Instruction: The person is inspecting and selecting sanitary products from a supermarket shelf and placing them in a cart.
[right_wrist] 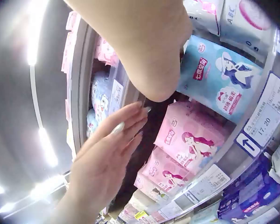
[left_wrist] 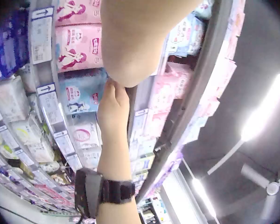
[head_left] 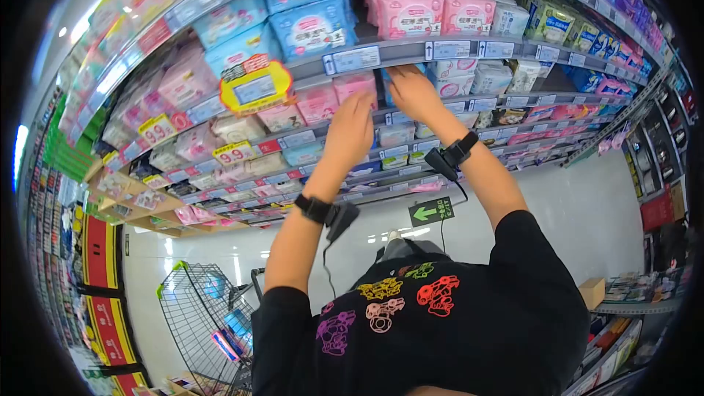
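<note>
On the middle shelf, a light-blue soft pack (right_wrist: 219,77) with a woman's figure printed on it stands beside pink packs (right_wrist: 191,137) of the same design. My right hand (head_left: 412,92) reaches in under the upper shelf at the top edge of the blue pack. In the left wrist view, the right hand (left_wrist: 114,105) shows near that pack's upper corner; I cannot tell whether its fingers grip it. Left of it, my left hand (head_left: 352,128) is raised before the pink packs, fingers extended and holding nothing. The right wrist view shows the left hand (right_wrist: 105,158) near the shelf gap.
Price labels (head_left: 352,59) line the shelf edge above the hands. Larger blue packs (head_left: 312,29) and pink packs (head_left: 411,13) fill the upper shelf. A yellow promotional sign (head_left: 257,88) juts out at left. A wire shopping cart (head_left: 194,315) stands on the floor, lower left.
</note>
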Demonstrator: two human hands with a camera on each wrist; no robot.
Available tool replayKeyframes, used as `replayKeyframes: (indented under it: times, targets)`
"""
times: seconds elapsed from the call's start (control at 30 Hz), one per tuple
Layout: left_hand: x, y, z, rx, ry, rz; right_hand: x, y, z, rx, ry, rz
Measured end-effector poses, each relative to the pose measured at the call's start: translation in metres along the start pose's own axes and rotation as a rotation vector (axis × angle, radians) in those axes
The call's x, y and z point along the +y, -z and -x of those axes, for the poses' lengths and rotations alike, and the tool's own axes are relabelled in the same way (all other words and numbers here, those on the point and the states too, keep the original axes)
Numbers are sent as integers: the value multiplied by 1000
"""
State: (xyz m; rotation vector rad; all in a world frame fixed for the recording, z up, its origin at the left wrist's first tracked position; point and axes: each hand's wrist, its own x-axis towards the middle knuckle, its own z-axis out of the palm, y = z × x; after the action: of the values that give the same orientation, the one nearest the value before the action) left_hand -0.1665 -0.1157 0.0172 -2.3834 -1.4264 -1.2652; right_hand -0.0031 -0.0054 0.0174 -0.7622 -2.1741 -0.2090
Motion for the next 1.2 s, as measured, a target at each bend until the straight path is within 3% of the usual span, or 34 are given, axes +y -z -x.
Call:
replayKeyframes:
  times: [0.07, 0.2, 0.3, 0.33, 0.43, 0.47, 0.57, 0.73, 0.93, 1.2]
  targets:
    - [-17, -18, -29, 0, -41, -183, 14, -6, -6, -108, -2, 40]
    - [-50, -36, -46, -87, 1, -393, 12, -2, -30, 30, 209, 104]
    - [-52, -35, -71, -271, 109, -424, 20, -7, -45, -196, 74, 155]
    - [-66, -42, -77, -157, -34, -381, 26, -15, -49, -146, 61, 97]
    - [-78, -52, -93, -218, 104, -396, 30, -19, -60, -278, -109, 28]
    - [-83, -55, -100, -234, 237, -315, 32, -25, -61, -300, -126, 25]
    - [-127, -76, -102, -201, 163, -297, 47, -45, -63, -326, -134, 43]
    - [-125, -60, -102, -219, 198, -450, 72, -48, -59, -457, -72, 13]
    - [-136, -60, -81, -178, 215, -443, 70, -48, -42, -316, -9, 87]
    - [-148, -66, -90, -158, 236, -430, 78, -47, -39, -262, 14, 104]
